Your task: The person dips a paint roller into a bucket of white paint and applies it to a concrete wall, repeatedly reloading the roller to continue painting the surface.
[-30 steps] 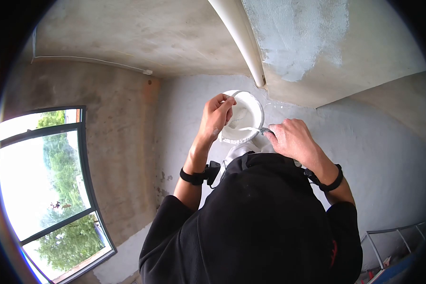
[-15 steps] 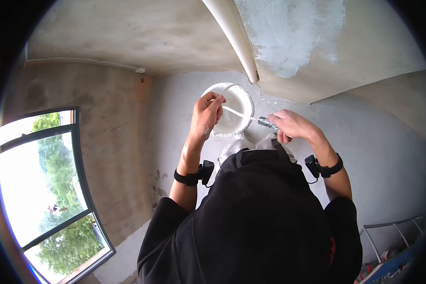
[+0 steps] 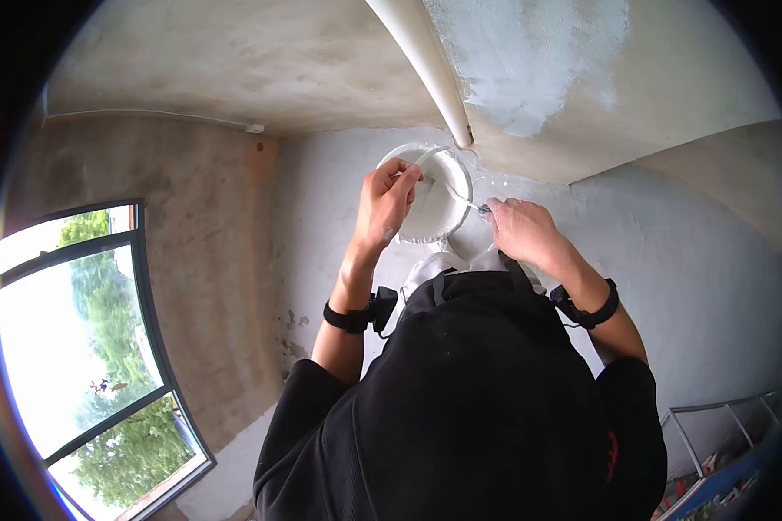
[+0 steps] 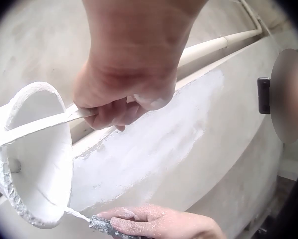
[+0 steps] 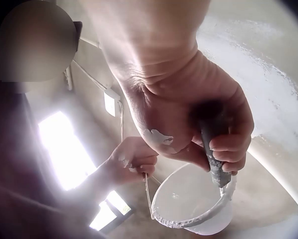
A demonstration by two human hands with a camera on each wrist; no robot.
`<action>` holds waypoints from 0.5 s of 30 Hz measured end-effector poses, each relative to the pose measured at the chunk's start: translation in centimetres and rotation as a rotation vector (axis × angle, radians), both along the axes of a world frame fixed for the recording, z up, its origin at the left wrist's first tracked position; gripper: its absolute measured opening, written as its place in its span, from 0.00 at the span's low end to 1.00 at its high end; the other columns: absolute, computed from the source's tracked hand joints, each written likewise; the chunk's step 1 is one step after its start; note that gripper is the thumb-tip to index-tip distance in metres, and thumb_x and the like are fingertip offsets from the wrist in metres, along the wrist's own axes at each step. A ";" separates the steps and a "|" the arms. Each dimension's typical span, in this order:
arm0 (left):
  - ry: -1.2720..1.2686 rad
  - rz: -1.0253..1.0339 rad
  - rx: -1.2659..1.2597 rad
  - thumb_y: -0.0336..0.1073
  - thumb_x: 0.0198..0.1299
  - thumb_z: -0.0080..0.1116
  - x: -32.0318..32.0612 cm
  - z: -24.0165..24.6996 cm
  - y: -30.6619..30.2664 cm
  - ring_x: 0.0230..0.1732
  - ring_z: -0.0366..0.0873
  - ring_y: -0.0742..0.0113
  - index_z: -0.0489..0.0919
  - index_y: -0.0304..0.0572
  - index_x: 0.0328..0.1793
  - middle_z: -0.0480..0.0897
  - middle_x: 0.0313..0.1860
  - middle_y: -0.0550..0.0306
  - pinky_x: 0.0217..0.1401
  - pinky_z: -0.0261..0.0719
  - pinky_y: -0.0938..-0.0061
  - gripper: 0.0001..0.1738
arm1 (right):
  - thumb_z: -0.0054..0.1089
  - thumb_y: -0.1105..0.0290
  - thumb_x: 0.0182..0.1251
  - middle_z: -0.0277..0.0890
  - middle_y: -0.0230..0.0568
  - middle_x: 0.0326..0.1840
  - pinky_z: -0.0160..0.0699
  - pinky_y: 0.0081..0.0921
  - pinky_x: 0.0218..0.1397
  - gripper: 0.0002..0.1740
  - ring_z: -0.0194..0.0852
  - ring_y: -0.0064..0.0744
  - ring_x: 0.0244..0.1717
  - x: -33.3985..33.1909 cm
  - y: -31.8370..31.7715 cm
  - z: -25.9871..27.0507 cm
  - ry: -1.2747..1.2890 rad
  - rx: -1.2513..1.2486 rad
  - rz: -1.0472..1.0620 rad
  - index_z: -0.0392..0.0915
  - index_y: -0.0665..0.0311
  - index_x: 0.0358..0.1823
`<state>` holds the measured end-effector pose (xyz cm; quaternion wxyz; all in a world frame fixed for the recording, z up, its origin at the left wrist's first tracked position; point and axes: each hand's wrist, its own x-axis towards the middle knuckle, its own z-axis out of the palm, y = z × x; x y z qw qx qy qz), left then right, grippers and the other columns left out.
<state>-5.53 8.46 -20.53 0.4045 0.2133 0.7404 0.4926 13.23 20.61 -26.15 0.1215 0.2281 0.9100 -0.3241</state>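
Observation:
A white bucket (image 3: 469,187), its rim (image 5: 176,223) crusted with white material, hangs in front of the person's legs. My left hand (image 3: 385,207) has its fingers curled round the bucket's pale bail (image 4: 39,126), above the rim. On the bucket's right side, my right hand (image 3: 526,233) grips the dark, white-smeared handle (image 5: 216,149) of a tool. The tool's thin, white-coated shaft (image 4: 77,214) passes over the rim into the bucket; its lower end cannot be made out. White smears mark both hands.
A pale pipe (image 3: 430,74) runs along the wall beyond the bucket. Right of it the wall carries a whitish coated patch (image 3: 534,69). A dark-framed window (image 3: 152,304) is at the left. Metal rails (image 3: 688,447) and a blue-edged object stand at the lower right.
My right hand has shifted and turned, moving slightly right, then back left, and the tool's shaft now slants more steeply across the bucket. My left hand keeps its grip on the bail.

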 end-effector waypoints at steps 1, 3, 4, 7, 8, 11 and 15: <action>0.001 -0.012 0.009 0.36 0.68 0.53 0.0 -0.1 -0.1 0.16 0.54 0.83 0.76 0.34 0.36 0.64 0.16 0.71 0.18 0.49 0.82 0.12 | 0.50 0.64 0.69 0.80 0.55 0.34 0.78 0.48 0.43 0.13 0.80 0.56 0.39 -0.1 0.1 -0.3 -0.003 -0.001 -0.005 0.77 0.66 0.43; 0.000 -0.030 0.017 0.36 0.68 0.53 0.0 -0.2 -0.1 0.16 0.53 0.84 0.76 0.34 0.35 0.63 0.16 0.71 0.18 0.48 0.81 0.12 | 0.45 0.64 0.71 0.80 0.55 0.35 0.76 0.49 0.45 0.15 0.79 0.58 0.40 -0.2 0.3 -0.9 -0.021 -0.117 0.028 0.79 0.66 0.40; 0.013 -0.040 0.005 0.37 0.67 0.53 -0.1 0.0 -0.3 0.17 0.55 0.84 0.77 0.35 0.33 0.63 0.16 0.72 0.19 0.50 0.81 0.13 | 0.45 0.64 0.71 0.80 0.55 0.35 0.76 0.49 0.45 0.15 0.79 0.58 0.40 -0.2 0.4 -1.0 -0.024 -0.120 0.025 0.79 0.66 0.40; 0.046 -0.060 -0.013 0.38 0.67 0.54 -0.2 -0.2 -0.6 0.17 0.57 0.83 0.78 0.36 0.32 0.64 0.15 0.72 0.20 0.52 0.81 0.14 | 0.44 0.64 0.71 0.81 0.55 0.36 0.74 0.50 0.46 0.16 0.78 0.59 0.41 -0.2 0.2 -1.4 -0.053 -0.151 0.011 0.79 0.66 0.38; 0.065 -0.072 -0.015 0.38 0.67 0.54 -0.2 -0.2 -0.9 0.17 0.57 0.83 0.78 0.35 0.32 0.64 0.16 0.71 0.20 0.52 0.81 0.14 | 0.45 0.63 0.70 0.81 0.56 0.34 0.76 0.48 0.45 0.16 0.80 0.57 0.39 -0.1 0.0 -1.8 -0.008 -0.142 -0.009 0.81 0.67 0.37; -0.026 0.008 -0.016 0.37 0.66 0.54 -0.4 -0.1 -1.1 0.16 0.57 0.84 0.79 0.35 0.33 0.64 0.16 0.71 0.18 0.52 0.81 0.13 | 0.46 0.63 0.70 0.81 0.57 0.30 0.79 0.47 0.43 0.18 0.81 0.56 0.35 0.1 -0.2 -2.9 0.058 -0.138 -0.030 0.82 0.67 0.35; -0.038 0.068 -0.021 0.36 0.65 0.54 -1.0 -0.9 -1.4 0.16 0.56 0.84 0.79 0.34 0.34 0.64 0.17 0.70 0.17 0.51 0.82 0.12 | 0.44 0.63 0.72 0.81 0.54 0.36 0.75 0.49 0.45 0.16 0.79 0.58 0.39 1.0 -0.3 -1.7 0.056 -0.110 -0.041 0.80 0.66 0.45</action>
